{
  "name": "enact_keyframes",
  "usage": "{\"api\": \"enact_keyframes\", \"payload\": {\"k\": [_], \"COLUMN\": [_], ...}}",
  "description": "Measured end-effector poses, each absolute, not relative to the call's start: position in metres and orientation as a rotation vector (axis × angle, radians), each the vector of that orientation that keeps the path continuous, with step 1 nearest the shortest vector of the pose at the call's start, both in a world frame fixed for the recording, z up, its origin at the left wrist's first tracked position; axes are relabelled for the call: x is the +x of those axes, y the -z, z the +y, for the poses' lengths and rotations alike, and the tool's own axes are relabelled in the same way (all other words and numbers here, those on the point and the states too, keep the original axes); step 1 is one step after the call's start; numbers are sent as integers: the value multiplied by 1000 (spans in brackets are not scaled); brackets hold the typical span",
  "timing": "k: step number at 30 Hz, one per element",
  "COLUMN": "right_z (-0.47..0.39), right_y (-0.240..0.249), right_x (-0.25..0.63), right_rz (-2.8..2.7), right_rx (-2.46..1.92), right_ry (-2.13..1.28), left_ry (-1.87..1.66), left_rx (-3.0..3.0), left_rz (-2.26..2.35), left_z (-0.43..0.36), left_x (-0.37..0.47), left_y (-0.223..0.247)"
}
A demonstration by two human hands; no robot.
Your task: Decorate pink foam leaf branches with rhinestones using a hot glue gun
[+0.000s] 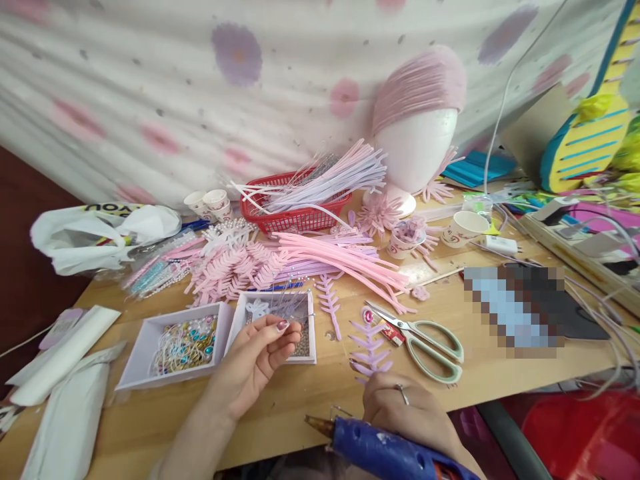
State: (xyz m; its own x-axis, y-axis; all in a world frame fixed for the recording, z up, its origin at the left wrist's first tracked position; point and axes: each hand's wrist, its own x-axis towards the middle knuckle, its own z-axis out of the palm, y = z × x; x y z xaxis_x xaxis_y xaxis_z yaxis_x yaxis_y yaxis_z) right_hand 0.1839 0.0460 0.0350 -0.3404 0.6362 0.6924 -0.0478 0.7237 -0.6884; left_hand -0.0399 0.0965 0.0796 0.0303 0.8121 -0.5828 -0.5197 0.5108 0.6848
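My left hand (265, 350) is raised before the right-hand white box (314, 343), thumb and fingertips pinched together. Thin bead-tipped wire stems (294, 293) fan up from its fingertips; which ones lie behind in the box is hard to make out. My right hand (405, 403), a ring on one finger, is closed around a blue hot glue gun (380, 448), its grip hidden by the hand. The nozzle points left, over the table's front edge. Just beyond my right knuckles lies a purple leaf-shaped chenille stem (370, 350), with a similar purple sprig (329, 303) farther left.
Green-handled scissors (433, 343) lie right of centre. Another white box (130, 360) holds beads. Pink chenille stems (345, 263) and leaf shapes (235, 267) spread before a red basket (305, 219). A foam head (425, 143), paper cup (465, 230) and power strip (590, 240) stand behind.
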Motion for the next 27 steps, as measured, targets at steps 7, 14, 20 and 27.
{"api": "enact_keyframes", "payload": {"k": [7, 14, 20, 27], "right_z": [38, 39, 44, 51], "right_y": [-38, -48, -40, -36], "right_x": [198, 189, 195, 214], "right_rz": [-1832, -1725, -1693, -1785], "right_rx": [-432, -368, -329, -494], "right_ry": [-973, -985, -1070, -1039], "left_ry": [-1030, -719, -707, -860], "left_rx": [254, 473, 525, 796], "left_rz": [958, 881, 880, 1049], "left_z": [65, 43, 57, 66], "left_x": [-26, 12, 28, 48], "left_y": [-78, -55, -55, -58]}}
